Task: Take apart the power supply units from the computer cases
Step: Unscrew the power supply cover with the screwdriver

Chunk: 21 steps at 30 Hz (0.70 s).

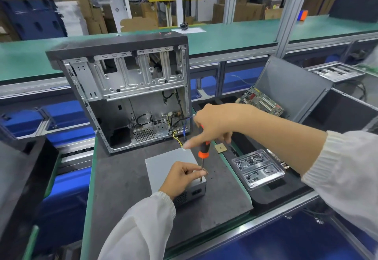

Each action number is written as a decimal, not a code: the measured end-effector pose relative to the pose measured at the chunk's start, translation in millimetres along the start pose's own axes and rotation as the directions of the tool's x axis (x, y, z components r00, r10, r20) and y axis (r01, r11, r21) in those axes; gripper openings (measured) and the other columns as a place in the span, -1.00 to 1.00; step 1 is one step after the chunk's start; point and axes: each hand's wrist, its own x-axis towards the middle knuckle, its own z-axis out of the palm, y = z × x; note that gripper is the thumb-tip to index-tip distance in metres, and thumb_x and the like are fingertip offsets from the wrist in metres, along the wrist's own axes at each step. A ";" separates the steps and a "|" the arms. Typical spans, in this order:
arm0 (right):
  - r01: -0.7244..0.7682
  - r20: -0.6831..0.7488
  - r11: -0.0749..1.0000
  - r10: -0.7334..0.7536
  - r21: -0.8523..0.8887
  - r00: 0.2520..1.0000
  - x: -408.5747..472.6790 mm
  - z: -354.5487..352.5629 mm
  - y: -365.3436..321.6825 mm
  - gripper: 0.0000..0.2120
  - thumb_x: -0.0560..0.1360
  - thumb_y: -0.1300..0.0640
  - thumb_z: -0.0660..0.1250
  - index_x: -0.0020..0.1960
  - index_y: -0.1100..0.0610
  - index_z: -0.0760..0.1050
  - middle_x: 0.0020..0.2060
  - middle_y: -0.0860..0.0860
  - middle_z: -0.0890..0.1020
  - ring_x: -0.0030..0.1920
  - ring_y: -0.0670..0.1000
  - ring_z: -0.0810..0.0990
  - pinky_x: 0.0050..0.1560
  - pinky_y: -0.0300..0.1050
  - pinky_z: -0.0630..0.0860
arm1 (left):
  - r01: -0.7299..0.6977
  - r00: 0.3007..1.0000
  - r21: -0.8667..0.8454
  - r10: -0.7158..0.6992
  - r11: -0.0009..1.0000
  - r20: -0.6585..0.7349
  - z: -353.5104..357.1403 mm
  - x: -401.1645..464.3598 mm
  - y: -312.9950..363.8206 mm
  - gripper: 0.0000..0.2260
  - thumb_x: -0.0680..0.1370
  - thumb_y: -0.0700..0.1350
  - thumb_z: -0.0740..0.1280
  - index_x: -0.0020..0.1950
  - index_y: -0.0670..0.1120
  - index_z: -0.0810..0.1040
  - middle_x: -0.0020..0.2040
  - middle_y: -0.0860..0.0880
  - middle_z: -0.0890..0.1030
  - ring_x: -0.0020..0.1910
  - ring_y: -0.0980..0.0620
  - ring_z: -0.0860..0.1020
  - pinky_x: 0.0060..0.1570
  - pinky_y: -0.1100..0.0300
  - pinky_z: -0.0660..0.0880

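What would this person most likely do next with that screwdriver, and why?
Probably turn the screwdriver to loosen a screw. The right hand grips its orange-black handle, the left hand pinches the shaft to steady it, and the tip sits on the top of the power supply unit near its corner.

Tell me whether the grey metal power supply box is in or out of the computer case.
Out: the grey metal power supply box lies on the mat before the case.

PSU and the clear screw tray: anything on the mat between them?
Head view: nothing; bare dark mat separates the power supply unit from the clear screw tray. The small square chip lies farther back.
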 end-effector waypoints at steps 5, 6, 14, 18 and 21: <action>0.117 -0.160 0.963 -0.158 -0.242 0.974 8.8 8.7 0.7 -0.59 0.61 -0.13 0.13 -0.26 0.15 0.37 -0.39 0.02 0.46 -0.36 0.04 0.47 -0.38 -0.13 0.34 | 0.019 1.000 0.009 -0.018 1.000 -0.014 -1.0 -0.1 2.7 -0.96 0.46 -0.14 0.49 -0.18 -0.05 0.74 -0.50 0.07 0.15 -0.48 0.13 0.13 -0.43 0.35 0.15; 0.178 -0.109 0.953 -0.210 -0.246 0.972 7.9 6.6 2.5 -0.69 0.60 -0.06 0.18 -0.18 0.14 0.42 -0.29 0.02 0.48 -0.26 0.07 0.50 -0.31 -0.10 0.38 | 0.015 1.000 0.011 -0.015 1.000 -0.003 -1.1 0.1 4.6 -0.94 0.46 -0.13 0.49 -0.20 0.00 0.73 -0.50 0.09 0.14 -0.46 0.12 0.18 -0.38 0.34 0.19; 0.361 0.037 0.926 -0.360 -0.111 0.932 5.8 2.1 9.9 -0.65 0.48 -0.01 0.40 0.23 0.05 0.51 -0.12 -0.11 0.48 -0.04 0.09 0.60 -0.07 -0.02 0.56 | 0.008 0.996 0.121 -0.019 0.993 0.091 -2.6 5.8 11.9 -0.87 0.53 -0.10 0.43 -0.10 -0.15 0.70 -0.34 -0.06 0.36 -0.29 0.01 0.27 -0.18 0.15 0.23; 0.190 -0.108 0.959 -0.216 -0.211 0.970 9.8 1.4 8.2 -0.40 0.45 -0.41 0.17 -0.23 0.17 0.47 -0.45 0.01 0.49 -0.42 0.03 0.52 -0.43 -0.13 0.42 | 0.017 0.999 0.159 -0.025 0.987 0.044 -1.3 5.8 15.6 -0.85 0.49 -0.10 0.47 -0.14 -0.19 0.70 -0.42 -0.08 0.24 -0.42 0.09 0.15 -0.35 0.22 0.15; 0.219 -0.131 0.920 -0.273 -0.324 0.953 13.1 7.4 4.4 -0.54 0.61 -0.15 0.14 -0.29 0.17 0.31 -0.37 0.02 0.42 -0.38 0.04 0.42 -0.39 -0.12 0.34 | 0.029 0.997 0.138 -0.038 0.990 0.068 -1.9 5.3 21.8 -0.90 0.47 -0.10 0.49 -0.18 -0.12 0.70 -0.46 0.03 0.15 -0.42 0.11 0.12 -0.36 0.25 0.14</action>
